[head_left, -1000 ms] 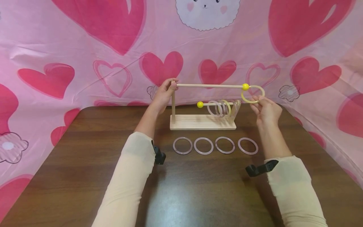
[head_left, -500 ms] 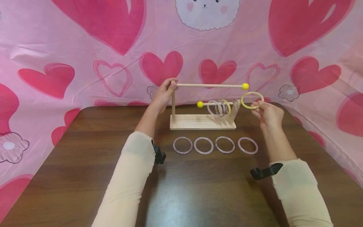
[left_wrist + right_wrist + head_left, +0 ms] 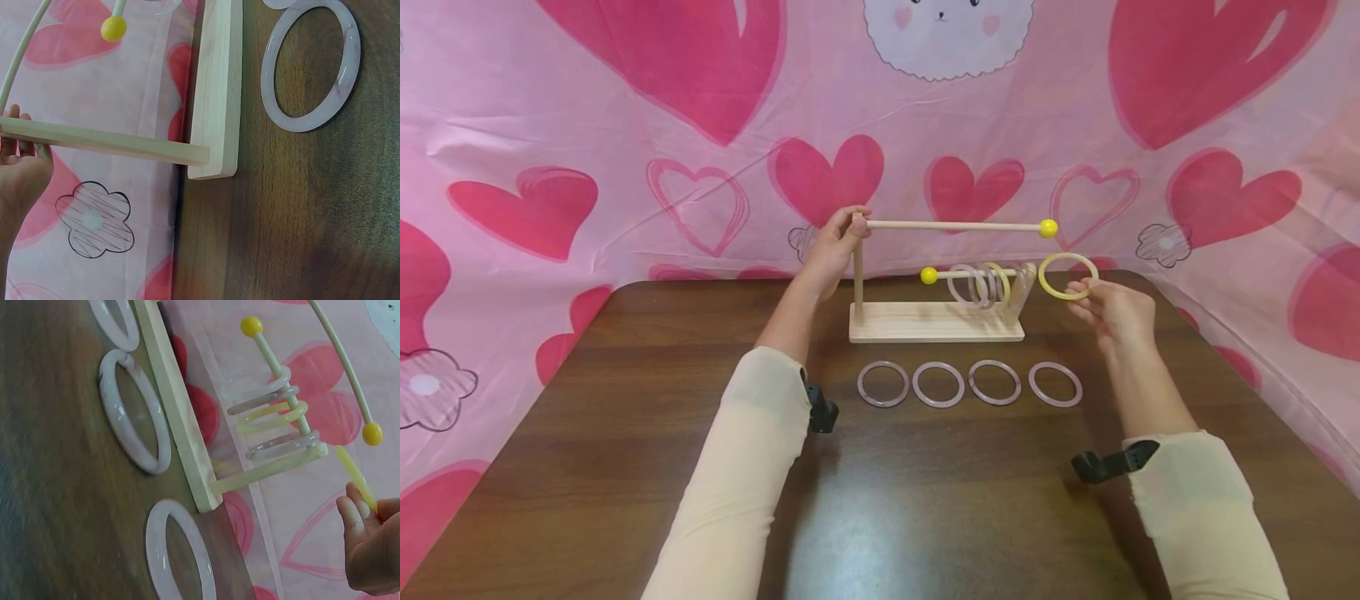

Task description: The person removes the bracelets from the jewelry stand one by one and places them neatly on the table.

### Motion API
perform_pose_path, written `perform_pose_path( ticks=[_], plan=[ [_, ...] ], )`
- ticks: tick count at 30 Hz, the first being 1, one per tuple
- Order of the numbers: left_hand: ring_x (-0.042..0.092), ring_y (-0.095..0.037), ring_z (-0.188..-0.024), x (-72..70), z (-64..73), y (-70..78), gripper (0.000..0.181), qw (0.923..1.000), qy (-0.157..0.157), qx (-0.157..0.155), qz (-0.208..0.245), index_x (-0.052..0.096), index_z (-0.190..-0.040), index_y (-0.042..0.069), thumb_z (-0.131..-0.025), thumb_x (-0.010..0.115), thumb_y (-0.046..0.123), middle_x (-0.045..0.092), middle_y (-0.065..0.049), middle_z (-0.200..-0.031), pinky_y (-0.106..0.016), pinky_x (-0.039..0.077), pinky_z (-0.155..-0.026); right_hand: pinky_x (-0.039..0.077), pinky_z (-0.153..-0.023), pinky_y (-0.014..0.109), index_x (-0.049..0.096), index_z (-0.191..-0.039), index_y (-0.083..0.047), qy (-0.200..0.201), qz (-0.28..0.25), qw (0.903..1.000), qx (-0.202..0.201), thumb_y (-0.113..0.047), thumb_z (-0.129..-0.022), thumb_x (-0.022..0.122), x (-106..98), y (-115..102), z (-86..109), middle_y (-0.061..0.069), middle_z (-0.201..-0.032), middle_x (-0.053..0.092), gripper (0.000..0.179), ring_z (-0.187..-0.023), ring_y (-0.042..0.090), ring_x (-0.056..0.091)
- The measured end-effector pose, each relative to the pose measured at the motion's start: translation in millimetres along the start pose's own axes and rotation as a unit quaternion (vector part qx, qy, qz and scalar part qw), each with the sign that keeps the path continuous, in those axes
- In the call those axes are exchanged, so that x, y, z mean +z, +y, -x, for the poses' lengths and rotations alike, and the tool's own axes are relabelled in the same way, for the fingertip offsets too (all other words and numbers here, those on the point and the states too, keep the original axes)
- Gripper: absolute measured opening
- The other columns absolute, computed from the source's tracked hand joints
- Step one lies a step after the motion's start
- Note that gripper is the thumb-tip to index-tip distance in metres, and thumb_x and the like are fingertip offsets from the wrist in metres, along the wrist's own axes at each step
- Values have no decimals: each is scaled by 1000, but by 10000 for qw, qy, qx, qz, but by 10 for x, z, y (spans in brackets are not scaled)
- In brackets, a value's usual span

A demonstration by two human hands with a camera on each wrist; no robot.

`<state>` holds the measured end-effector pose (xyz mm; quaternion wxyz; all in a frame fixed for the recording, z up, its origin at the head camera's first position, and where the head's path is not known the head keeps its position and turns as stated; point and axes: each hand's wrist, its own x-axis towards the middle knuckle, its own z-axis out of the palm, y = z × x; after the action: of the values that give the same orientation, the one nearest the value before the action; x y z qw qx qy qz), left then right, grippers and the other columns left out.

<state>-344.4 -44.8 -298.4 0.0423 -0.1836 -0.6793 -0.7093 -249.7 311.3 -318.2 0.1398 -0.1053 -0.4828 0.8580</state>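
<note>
Yellow in right hand (image 3: 1122, 315): pinches ring (image 3: 354, 474) by edge, perhaps leaving its opening free; grips post (image 3: 859, 279) with left hand (image 3: 832, 255), perhaps for steadiness.

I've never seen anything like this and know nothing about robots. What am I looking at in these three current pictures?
There is no robot here: these are a person's two bare hands. The big picture comes from a camera on the head, looking forward and down. The other two come from cameras on the wrists, so things appear tipped sideways.

On the brown table stands a wooden stand with two rods, an upper rod and a lower rod, each tipped with a yellow ball. Several rings hang on the lower one. Four pale purple rings lie in a row in front.

The left hand grips the top of the tall post. The right hand pinches a yellow ring, off both rods.
</note>
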Motion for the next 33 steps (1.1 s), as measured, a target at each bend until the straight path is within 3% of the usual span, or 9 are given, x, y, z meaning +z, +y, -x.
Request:
perform_pose_path(
  ticks=[14,33],
  plan=[
    [47,-27,-113,11,-8,2,36,9999,11,-100,-112,46,-127,3,-96,46,21,51,-14,-121,-32,32,-98,53,-58,27,67,-71,-2,-435,956,9941,278,7,-91,44,-272,-6,8,10,-67,68,32,-63,16,67],
    [46,-30,-116,2,-15,-5,36,10000,-9,-57,-67,45,-127,2,-96,46,21,50,-15,-123,-32,31,-99,54,-60,28,67,-70,-5,-850,1624,9811,613,10,-91,42,-565,-46,13,8,-70,68,36,-65,15,67]
  ],
)
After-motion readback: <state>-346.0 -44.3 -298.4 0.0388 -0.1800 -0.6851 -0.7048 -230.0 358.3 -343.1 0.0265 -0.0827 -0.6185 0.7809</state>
